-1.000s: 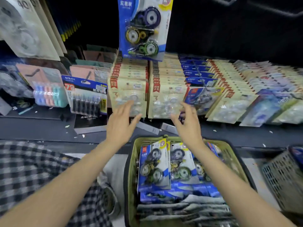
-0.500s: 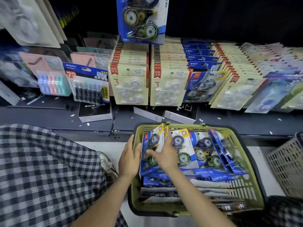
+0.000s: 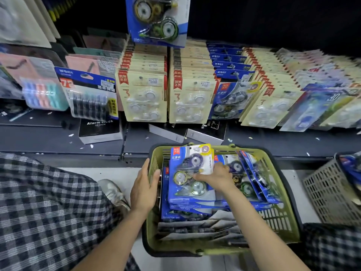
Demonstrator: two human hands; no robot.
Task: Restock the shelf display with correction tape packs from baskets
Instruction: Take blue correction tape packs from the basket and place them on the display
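- A dark shelf (image 3: 58,137) runs across the upper half of the view, lined with rows of carded stationery standing front to back.
- Cream correction tape packs (image 3: 144,98) fill the middle rows of the shelf; blue-carded packs (image 3: 230,98) stand just to their right, and one blue pack (image 3: 158,20) hangs above them.
- A green basket (image 3: 281,218) sits on the floor in front of the shelf, between the person's checked trouser legs (image 3: 48,212), filled with blue correction tape packs.
- A grey basket (image 3: 332,192) stands near the green one, at the right edge.
- The blue pack on top (image 3: 187,173) is tilted up at the left side of the green basket, its card showing three tape dispensers.
- The right hand (image 3: 216,178) reaches into the green basket and pinches that top pack at its right edge, fingers curled on the card.
- The left hand (image 3: 143,190) rests against the green basket's left rim, fingers straight and together, holding nothing.
- A pale shoe (image 3: 111,190) shows on the floor left of the green basket.
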